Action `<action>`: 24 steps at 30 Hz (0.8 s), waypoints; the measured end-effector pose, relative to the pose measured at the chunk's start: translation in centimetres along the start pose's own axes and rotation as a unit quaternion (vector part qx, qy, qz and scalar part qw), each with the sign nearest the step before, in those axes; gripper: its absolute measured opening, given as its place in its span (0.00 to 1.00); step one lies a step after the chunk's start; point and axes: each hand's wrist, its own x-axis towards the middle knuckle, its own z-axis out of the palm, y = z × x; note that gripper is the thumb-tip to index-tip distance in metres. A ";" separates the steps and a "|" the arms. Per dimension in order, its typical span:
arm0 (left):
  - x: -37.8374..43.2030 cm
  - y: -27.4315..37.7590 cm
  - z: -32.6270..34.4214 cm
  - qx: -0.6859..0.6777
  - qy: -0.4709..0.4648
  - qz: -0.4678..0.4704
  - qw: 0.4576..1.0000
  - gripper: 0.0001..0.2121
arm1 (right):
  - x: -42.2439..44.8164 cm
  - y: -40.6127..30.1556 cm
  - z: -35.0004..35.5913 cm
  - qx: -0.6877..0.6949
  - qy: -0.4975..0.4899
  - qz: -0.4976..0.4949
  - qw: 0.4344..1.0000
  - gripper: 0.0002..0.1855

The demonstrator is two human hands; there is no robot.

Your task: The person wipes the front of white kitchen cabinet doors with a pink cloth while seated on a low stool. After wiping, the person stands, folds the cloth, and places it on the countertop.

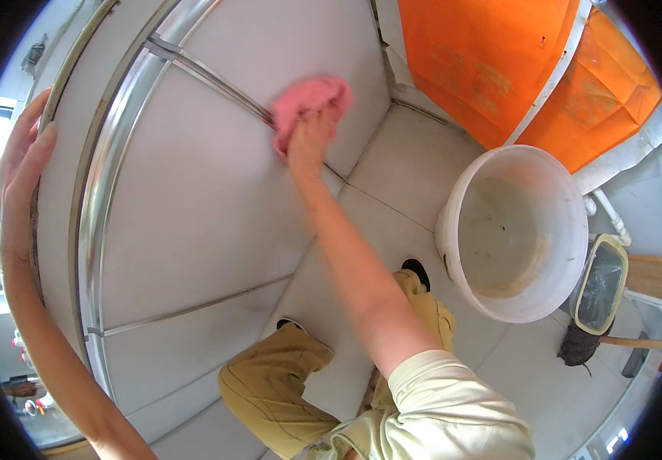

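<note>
My right hand (311, 135) presses a bunched pink cloth (314, 95) against the pale panelled front (227, 172) of a cabinet-like unit. The cloth lies over a metal-trimmed seam between two panels, slightly blurred. At the far left, my left hand (26, 146) has its fingers curled over the raised edge (75, 63) along the top of this unit. A shiny metal trim strip (98, 167) runs just below that edge. To the right on the tiled floor stands a large white plastic bucket (518, 230) holding cloudy water with specks in it.
Orange sheeting (492, 69) with white edging hangs behind the bucket. Beyond it are white pipes (610, 215), a yellow-rimmed plastic container (601, 282), a dark matted clump (578, 345) and a wooden stick (636, 342). My trousered legs (276, 374) are bent near the panels.
</note>
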 end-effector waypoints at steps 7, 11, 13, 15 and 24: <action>-0.1 0.0 -0.2 -0.022 -0.013 -0.008 1.000 0.32 | -1.5 -1.3 -0.1 0.023 0.022 0.059 0.998 0.22; 0.1 -0.9 -0.3 0.003 -0.002 -0.005 1.000 0.32 | -2.2 -12.0 0.2 0.090 -0.059 -0.098 0.989 0.21; 0.0 -0.7 -0.3 0.032 0.002 0.007 0.999 0.32 | -2.4 -13.1 0.1 0.065 -0.054 -0.170 0.982 0.22; 0.0 -0.8 -0.6 0.068 0.007 0.025 0.997 0.32 | -2.3 -11.5 -0.4 0.072 -0.076 -0.198 0.975 0.23; 0.2 -2.0 -0.9 0.085 -0.002 0.041 0.996 0.32 | -5.3 2.7 -1.0 -0.003 -0.045 0.002 0.999 0.19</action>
